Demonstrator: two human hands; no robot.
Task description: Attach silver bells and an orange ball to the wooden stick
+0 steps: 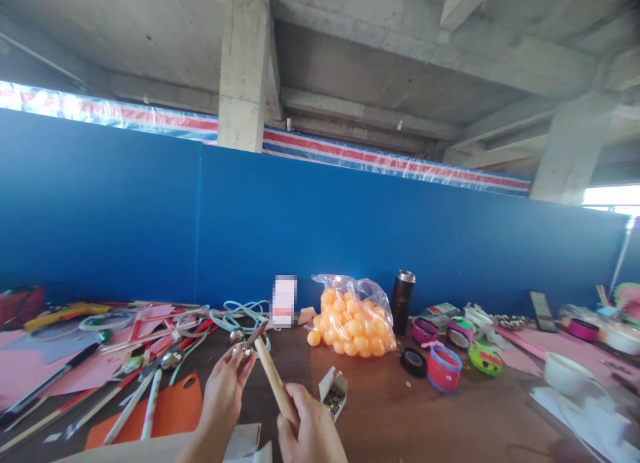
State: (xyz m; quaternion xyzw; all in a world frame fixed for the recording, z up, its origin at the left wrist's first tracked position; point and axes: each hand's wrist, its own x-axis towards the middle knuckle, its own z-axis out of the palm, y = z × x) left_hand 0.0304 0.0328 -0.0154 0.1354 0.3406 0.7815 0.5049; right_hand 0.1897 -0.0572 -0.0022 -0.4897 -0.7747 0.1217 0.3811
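At a brown table [395, 416] before a blue partition [320, 230], pinching a small shiny metal piece [246, 348] in the left grip [223, 386], beside the head of a hammer [273, 378] clasped in the right grip [313, 424]. Seemingly lining both up, calling for steadiness.

Daylight glares through far-right opening [613, 196] | concrete ceiling [350, 63] dim | striped sheeting [55, 106] shines at left | near-right table [475, 423] blurs | edges stretch
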